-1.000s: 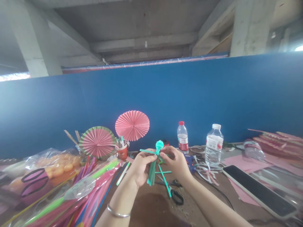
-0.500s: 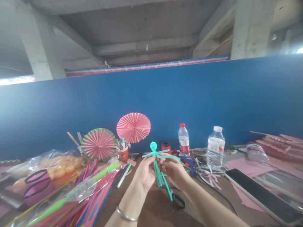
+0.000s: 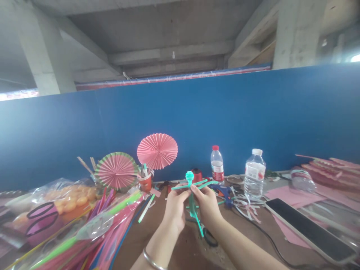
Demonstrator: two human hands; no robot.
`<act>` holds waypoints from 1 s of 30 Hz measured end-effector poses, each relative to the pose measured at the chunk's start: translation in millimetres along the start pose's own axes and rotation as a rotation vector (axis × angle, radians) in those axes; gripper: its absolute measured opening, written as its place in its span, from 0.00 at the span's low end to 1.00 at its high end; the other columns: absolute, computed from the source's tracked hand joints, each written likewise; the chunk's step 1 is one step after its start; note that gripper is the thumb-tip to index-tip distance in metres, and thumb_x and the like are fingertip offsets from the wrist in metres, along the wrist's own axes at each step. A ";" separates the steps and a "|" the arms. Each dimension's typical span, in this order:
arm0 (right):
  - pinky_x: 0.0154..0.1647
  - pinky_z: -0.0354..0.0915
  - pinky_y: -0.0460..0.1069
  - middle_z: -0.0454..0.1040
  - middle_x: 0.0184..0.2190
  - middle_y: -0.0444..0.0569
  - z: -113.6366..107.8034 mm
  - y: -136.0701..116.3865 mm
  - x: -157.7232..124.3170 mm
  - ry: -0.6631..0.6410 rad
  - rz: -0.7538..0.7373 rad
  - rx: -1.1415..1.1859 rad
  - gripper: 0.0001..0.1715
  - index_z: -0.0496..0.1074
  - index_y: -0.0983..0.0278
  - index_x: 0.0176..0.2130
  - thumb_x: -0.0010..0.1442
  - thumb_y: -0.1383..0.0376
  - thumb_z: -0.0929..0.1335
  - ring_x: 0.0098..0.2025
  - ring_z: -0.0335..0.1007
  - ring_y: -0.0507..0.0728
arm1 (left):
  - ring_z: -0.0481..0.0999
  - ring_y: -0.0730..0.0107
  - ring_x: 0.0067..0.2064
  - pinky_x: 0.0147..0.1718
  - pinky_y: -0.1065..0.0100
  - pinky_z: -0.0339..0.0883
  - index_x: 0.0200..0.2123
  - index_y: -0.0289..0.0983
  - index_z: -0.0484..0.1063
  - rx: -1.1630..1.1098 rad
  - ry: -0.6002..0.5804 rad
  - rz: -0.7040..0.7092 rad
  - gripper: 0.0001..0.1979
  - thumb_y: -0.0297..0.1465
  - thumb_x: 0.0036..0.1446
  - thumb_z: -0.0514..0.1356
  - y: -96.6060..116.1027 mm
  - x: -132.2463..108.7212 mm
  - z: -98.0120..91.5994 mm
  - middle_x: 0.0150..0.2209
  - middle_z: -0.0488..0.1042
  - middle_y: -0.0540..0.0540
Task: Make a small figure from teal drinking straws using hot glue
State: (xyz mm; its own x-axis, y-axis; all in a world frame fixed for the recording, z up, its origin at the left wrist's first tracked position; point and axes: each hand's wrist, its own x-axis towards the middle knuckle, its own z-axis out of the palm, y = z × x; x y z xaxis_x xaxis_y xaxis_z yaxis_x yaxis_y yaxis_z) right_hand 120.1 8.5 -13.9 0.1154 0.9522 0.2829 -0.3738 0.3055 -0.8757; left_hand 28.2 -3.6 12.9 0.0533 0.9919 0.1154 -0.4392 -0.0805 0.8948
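Observation:
Between my two hands is a turquoise pipe-cleaner figure [image 3: 189, 177], held upright above the table. It has a coiled round head, stems sticking out to both sides, and a bundle of stems hanging below. My left hand [image 3: 176, 206] is closed on its left side, thumb against the neck. From the other side my right hand [image 3: 207, 205] pinches it just under the head, with several fingers hidden behind. One loose stem slants down past my right wrist. Under the hands lies a black looped handle [image 3: 210, 238], perhaps of scissors, partly covered.
Left are bagged colourful pipe cleaners [image 3: 92, 228], a pink-green paper fan [image 3: 116, 170] and a red pen cup [image 3: 145, 183]. Behind stand a red-capped bottle [image 3: 217, 165] and a white-capped bottle [image 3: 255, 174]. Right are a blue glue gun [image 3: 227, 193], paper scraps and a phone [image 3: 309, 228].
The figure has shifted slightly right and down. My right hand has come in closer, its thumb now up near the neck, and both hands are nearer together.

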 end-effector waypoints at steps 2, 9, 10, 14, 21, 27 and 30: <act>0.28 0.65 0.49 0.75 0.24 0.48 -2.5 -1.3 2.9 -0.013 0.000 -0.025 0.21 0.72 0.68 0.32 0.49 0.51 0.67 0.26 0.71 0.56 | 0.76 0.63 0.31 0.32 0.66 0.67 0.34 0.33 0.72 0.069 -0.090 -0.047 0.12 0.26 0.42 0.62 14.1 3.1 -9.9 0.27 0.77 0.45; 0.28 0.64 0.46 0.76 0.27 0.49 -4.6 -10.3 4.9 -0.151 -0.005 -0.168 0.16 0.74 0.68 0.34 0.50 0.58 0.68 0.30 0.71 0.56 | 0.75 0.66 0.33 0.31 0.68 0.65 0.37 0.34 0.72 0.405 -0.174 -0.038 0.16 0.38 0.48 0.59 58.4 8.8 -39.7 0.33 0.76 0.42; 0.29 0.64 0.46 0.76 0.27 0.49 -3.9 -11.3 4.0 -0.181 -0.007 -0.192 0.16 0.74 0.68 0.35 0.50 0.59 0.68 0.31 0.71 0.57 | 0.74 0.67 0.34 0.32 0.69 0.65 0.38 0.35 0.71 0.455 -0.187 -0.011 0.15 0.36 0.46 0.61 59.5 7.9 -39.0 0.32 0.75 0.44; 0.32 0.64 0.47 0.76 0.26 0.47 -3.1 -13.3 2.6 -0.283 -0.023 -0.306 0.13 0.75 0.67 0.34 0.49 0.63 0.68 0.31 0.71 0.57 | 0.70 0.72 0.28 0.29 0.73 0.61 0.32 0.36 0.71 0.671 -0.224 0.103 0.12 0.29 0.39 0.64 58.6 3.4 -33.2 0.25 0.71 0.52; 0.26 0.58 0.44 0.73 0.20 0.41 -12.8 -18.9 7.5 -0.404 -0.072 -0.548 0.05 0.77 0.66 0.25 0.42 0.70 0.70 0.24 0.66 0.52 | 0.61 0.76 0.19 0.18 0.74 0.50 0.24 0.38 0.75 1.043 -0.234 0.197 0.08 0.24 0.34 0.63 58.2 -1.4 -37.0 0.20 0.69 0.54; 0.25 0.58 0.43 0.74 0.21 0.42 -15.2 -15.5 10.5 -0.369 -0.116 -0.675 0.07 0.77 0.66 0.26 0.42 0.71 0.69 0.25 0.66 0.53 | 0.66 0.70 0.20 0.19 0.73 0.52 0.22 0.38 0.77 1.147 -0.230 0.208 0.06 0.26 0.37 0.60 49.3 0.5 -33.8 0.19 0.72 0.50; 0.23 0.57 0.43 0.72 0.19 0.42 -13.9 -8.9 10.9 -0.291 -0.152 -0.730 0.07 0.76 0.67 0.26 0.42 0.71 0.68 0.23 0.64 0.52 | 0.67 0.69 0.22 0.21 0.73 0.54 0.23 0.35 0.77 1.149 -0.218 0.208 0.07 0.27 0.39 0.59 45.7 1.8 -35.1 0.18 0.72 0.50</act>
State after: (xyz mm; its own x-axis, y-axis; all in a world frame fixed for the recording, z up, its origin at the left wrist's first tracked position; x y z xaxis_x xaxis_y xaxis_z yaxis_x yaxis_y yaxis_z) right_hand 137.5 16.2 -8.4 -0.1652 0.8912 0.4225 0.3352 0.4536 -0.8258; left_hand -23.2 -2.0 38.8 0.2768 0.9205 0.2758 0.5983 -0.3897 0.7001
